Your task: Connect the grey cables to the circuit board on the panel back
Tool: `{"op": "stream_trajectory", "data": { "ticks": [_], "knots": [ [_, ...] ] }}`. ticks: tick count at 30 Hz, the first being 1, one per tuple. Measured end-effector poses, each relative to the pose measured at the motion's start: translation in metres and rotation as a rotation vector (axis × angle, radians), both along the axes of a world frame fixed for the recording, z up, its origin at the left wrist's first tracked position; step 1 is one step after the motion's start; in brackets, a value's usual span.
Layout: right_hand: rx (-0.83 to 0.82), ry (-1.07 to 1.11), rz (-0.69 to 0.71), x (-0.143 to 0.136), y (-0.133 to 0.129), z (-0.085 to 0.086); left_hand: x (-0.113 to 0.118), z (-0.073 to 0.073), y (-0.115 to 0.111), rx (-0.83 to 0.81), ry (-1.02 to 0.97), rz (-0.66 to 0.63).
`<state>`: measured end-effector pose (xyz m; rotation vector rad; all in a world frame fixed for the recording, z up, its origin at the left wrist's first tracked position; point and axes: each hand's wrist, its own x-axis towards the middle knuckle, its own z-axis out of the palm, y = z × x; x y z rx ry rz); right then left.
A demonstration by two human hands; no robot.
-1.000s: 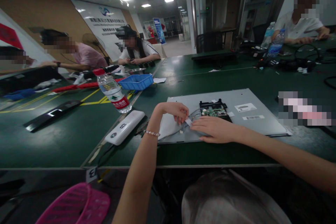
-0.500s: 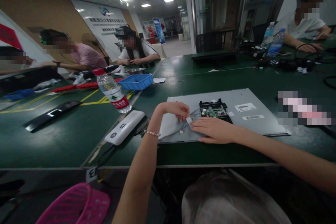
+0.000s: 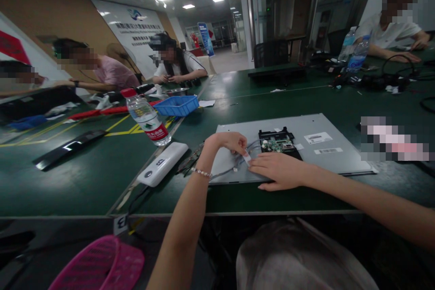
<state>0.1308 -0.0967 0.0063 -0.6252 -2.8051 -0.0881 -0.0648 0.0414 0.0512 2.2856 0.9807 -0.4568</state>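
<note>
A grey metal panel [image 3: 306, 122] lies flat on the green table, with a green circuit board [image 3: 278, 146] in a black frame near its middle. Thin grey cables [image 3: 224, 173] run over the panel's left part. My left hand [image 3: 233, 142] is bent over that part, its fingers pinching one end of a small white strip [image 3: 247, 158]. Palm down, my right hand [image 3: 280, 170] rests at the panel's front edge, fingers stretched out, the fingertips touching the strip's other end.
Left of the panel are a white power bank [image 3: 163, 164], a water bottle [image 3: 147, 120] and a blue basket [image 3: 178, 106]. A pink basket [image 3: 125, 263] stands below the table edge. Several people sit around; two bottles [image 3: 358, 54] stand at the back right.
My left hand has shifted slightly right along with the strip. My right hand has stayed nearly in place, with its thumb a little further from the fingers.
</note>
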Motion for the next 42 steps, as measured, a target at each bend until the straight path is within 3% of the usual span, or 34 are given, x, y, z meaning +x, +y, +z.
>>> {"op": "stream_trajectory", "data": {
  "ticks": [5,15,23,29,32,37,39,42],
  "knots": [
    [0.016,0.000,0.008,0.000,-0.001,0.001,-0.006,-0.002,0.006,-0.018,-0.044,0.090],
    [-0.061,0.068,0.017,0.002,-0.002,0.004,-0.015,-0.005,0.014,0.007,-0.072,0.089],
    [-0.093,0.092,0.014,0.008,0.000,0.006,-0.016,-0.003,0.021,0.251,-0.173,0.020],
    [-0.071,0.121,-0.006,0.015,0.003,0.008,-0.016,0.002,0.023,0.328,-0.314,0.027],
    [-0.034,0.191,-0.117,0.029,0.012,0.011,-0.016,0.004,0.019,0.297,-0.310,0.060],
    [-0.031,0.315,-0.532,0.076,0.035,0.022,-0.019,0.003,0.016,0.078,-0.211,-0.018],
    [-0.087,0.306,-0.686,0.099,0.043,0.024,-0.021,0.002,0.017,0.014,-0.185,-0.059],
    [-0.213,0.206,-0.800,0.127,0.054,0.022,-0.023,0.002,0.018,-0.050,-0.171,-0.109]
  ]
}}
